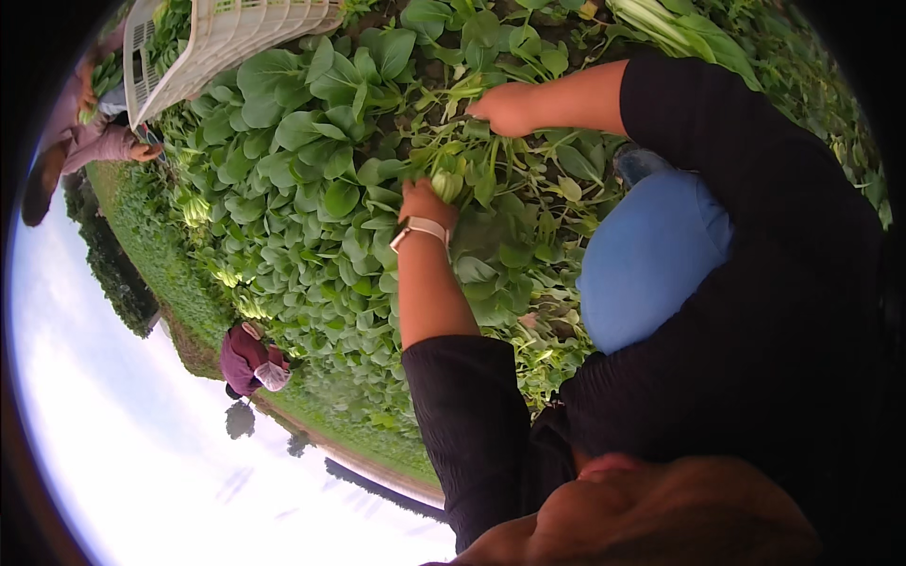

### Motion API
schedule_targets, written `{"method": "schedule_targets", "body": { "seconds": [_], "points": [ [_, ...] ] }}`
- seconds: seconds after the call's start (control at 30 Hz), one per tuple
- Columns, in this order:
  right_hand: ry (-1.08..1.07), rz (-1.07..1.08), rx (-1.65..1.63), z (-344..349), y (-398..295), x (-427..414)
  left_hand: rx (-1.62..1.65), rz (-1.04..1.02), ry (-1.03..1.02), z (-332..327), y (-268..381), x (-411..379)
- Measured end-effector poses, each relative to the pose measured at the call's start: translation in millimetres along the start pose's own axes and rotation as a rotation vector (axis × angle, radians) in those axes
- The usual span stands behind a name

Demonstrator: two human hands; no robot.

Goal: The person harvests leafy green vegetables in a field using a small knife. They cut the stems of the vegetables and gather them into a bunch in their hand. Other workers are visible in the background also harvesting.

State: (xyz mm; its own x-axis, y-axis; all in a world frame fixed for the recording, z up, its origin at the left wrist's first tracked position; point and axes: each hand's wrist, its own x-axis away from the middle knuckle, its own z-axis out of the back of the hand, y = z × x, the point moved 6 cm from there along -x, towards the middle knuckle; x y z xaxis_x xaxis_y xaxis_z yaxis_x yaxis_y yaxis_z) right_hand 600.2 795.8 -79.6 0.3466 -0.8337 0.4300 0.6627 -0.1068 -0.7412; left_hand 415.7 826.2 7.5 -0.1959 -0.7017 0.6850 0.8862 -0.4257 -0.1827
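Observation:
My left hand (428, 201), with a watch on a pale strap (419, 233) at its wrist, is closed around a leafy green that looks like bok choy (447, 185); its pale, bulbous base faces my right hand. My right hand (506, 110) is a fist low among the cut stems and yellowing leaves (559, 187). A thin dark object, possibly a blade, sticks out of the fist; leaves hide most of it. Dense standing bok choy (333, 141) grows beside both hands. A bunch with long pale stalks (658, 32) lies at the top right.
A white plastic crate (233, 53) holding greens stands at the upper left, with a co-worker's sleeve and hands (106, 141) beside it. Another co-worker (248, 361) bends over the field farther off. Several harvested bunches (197, 210) lie on the row. My blue-clad knee (651, 255) is near the stems.

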Motion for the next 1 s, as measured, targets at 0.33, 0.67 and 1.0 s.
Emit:
{"method": "schedule_targets", "body": {
  "seconds": [0.33, 0.67, 1.0],
  "points": [
    [-0.064, 0.110, 0.091, -11, -27, -8, 0.071, -0.047, 0.092, -19, 17, 20],
    [-0.066, 0.068, 0.229, -3, -23, 10, 0.028, 0.045, 0.112, -27, 32, 55],
    [0.025, 0.144, 0.113, -11, -17, 23, 0.135, 0.137, 0.097, -41, 24, 50]
  ]
}}
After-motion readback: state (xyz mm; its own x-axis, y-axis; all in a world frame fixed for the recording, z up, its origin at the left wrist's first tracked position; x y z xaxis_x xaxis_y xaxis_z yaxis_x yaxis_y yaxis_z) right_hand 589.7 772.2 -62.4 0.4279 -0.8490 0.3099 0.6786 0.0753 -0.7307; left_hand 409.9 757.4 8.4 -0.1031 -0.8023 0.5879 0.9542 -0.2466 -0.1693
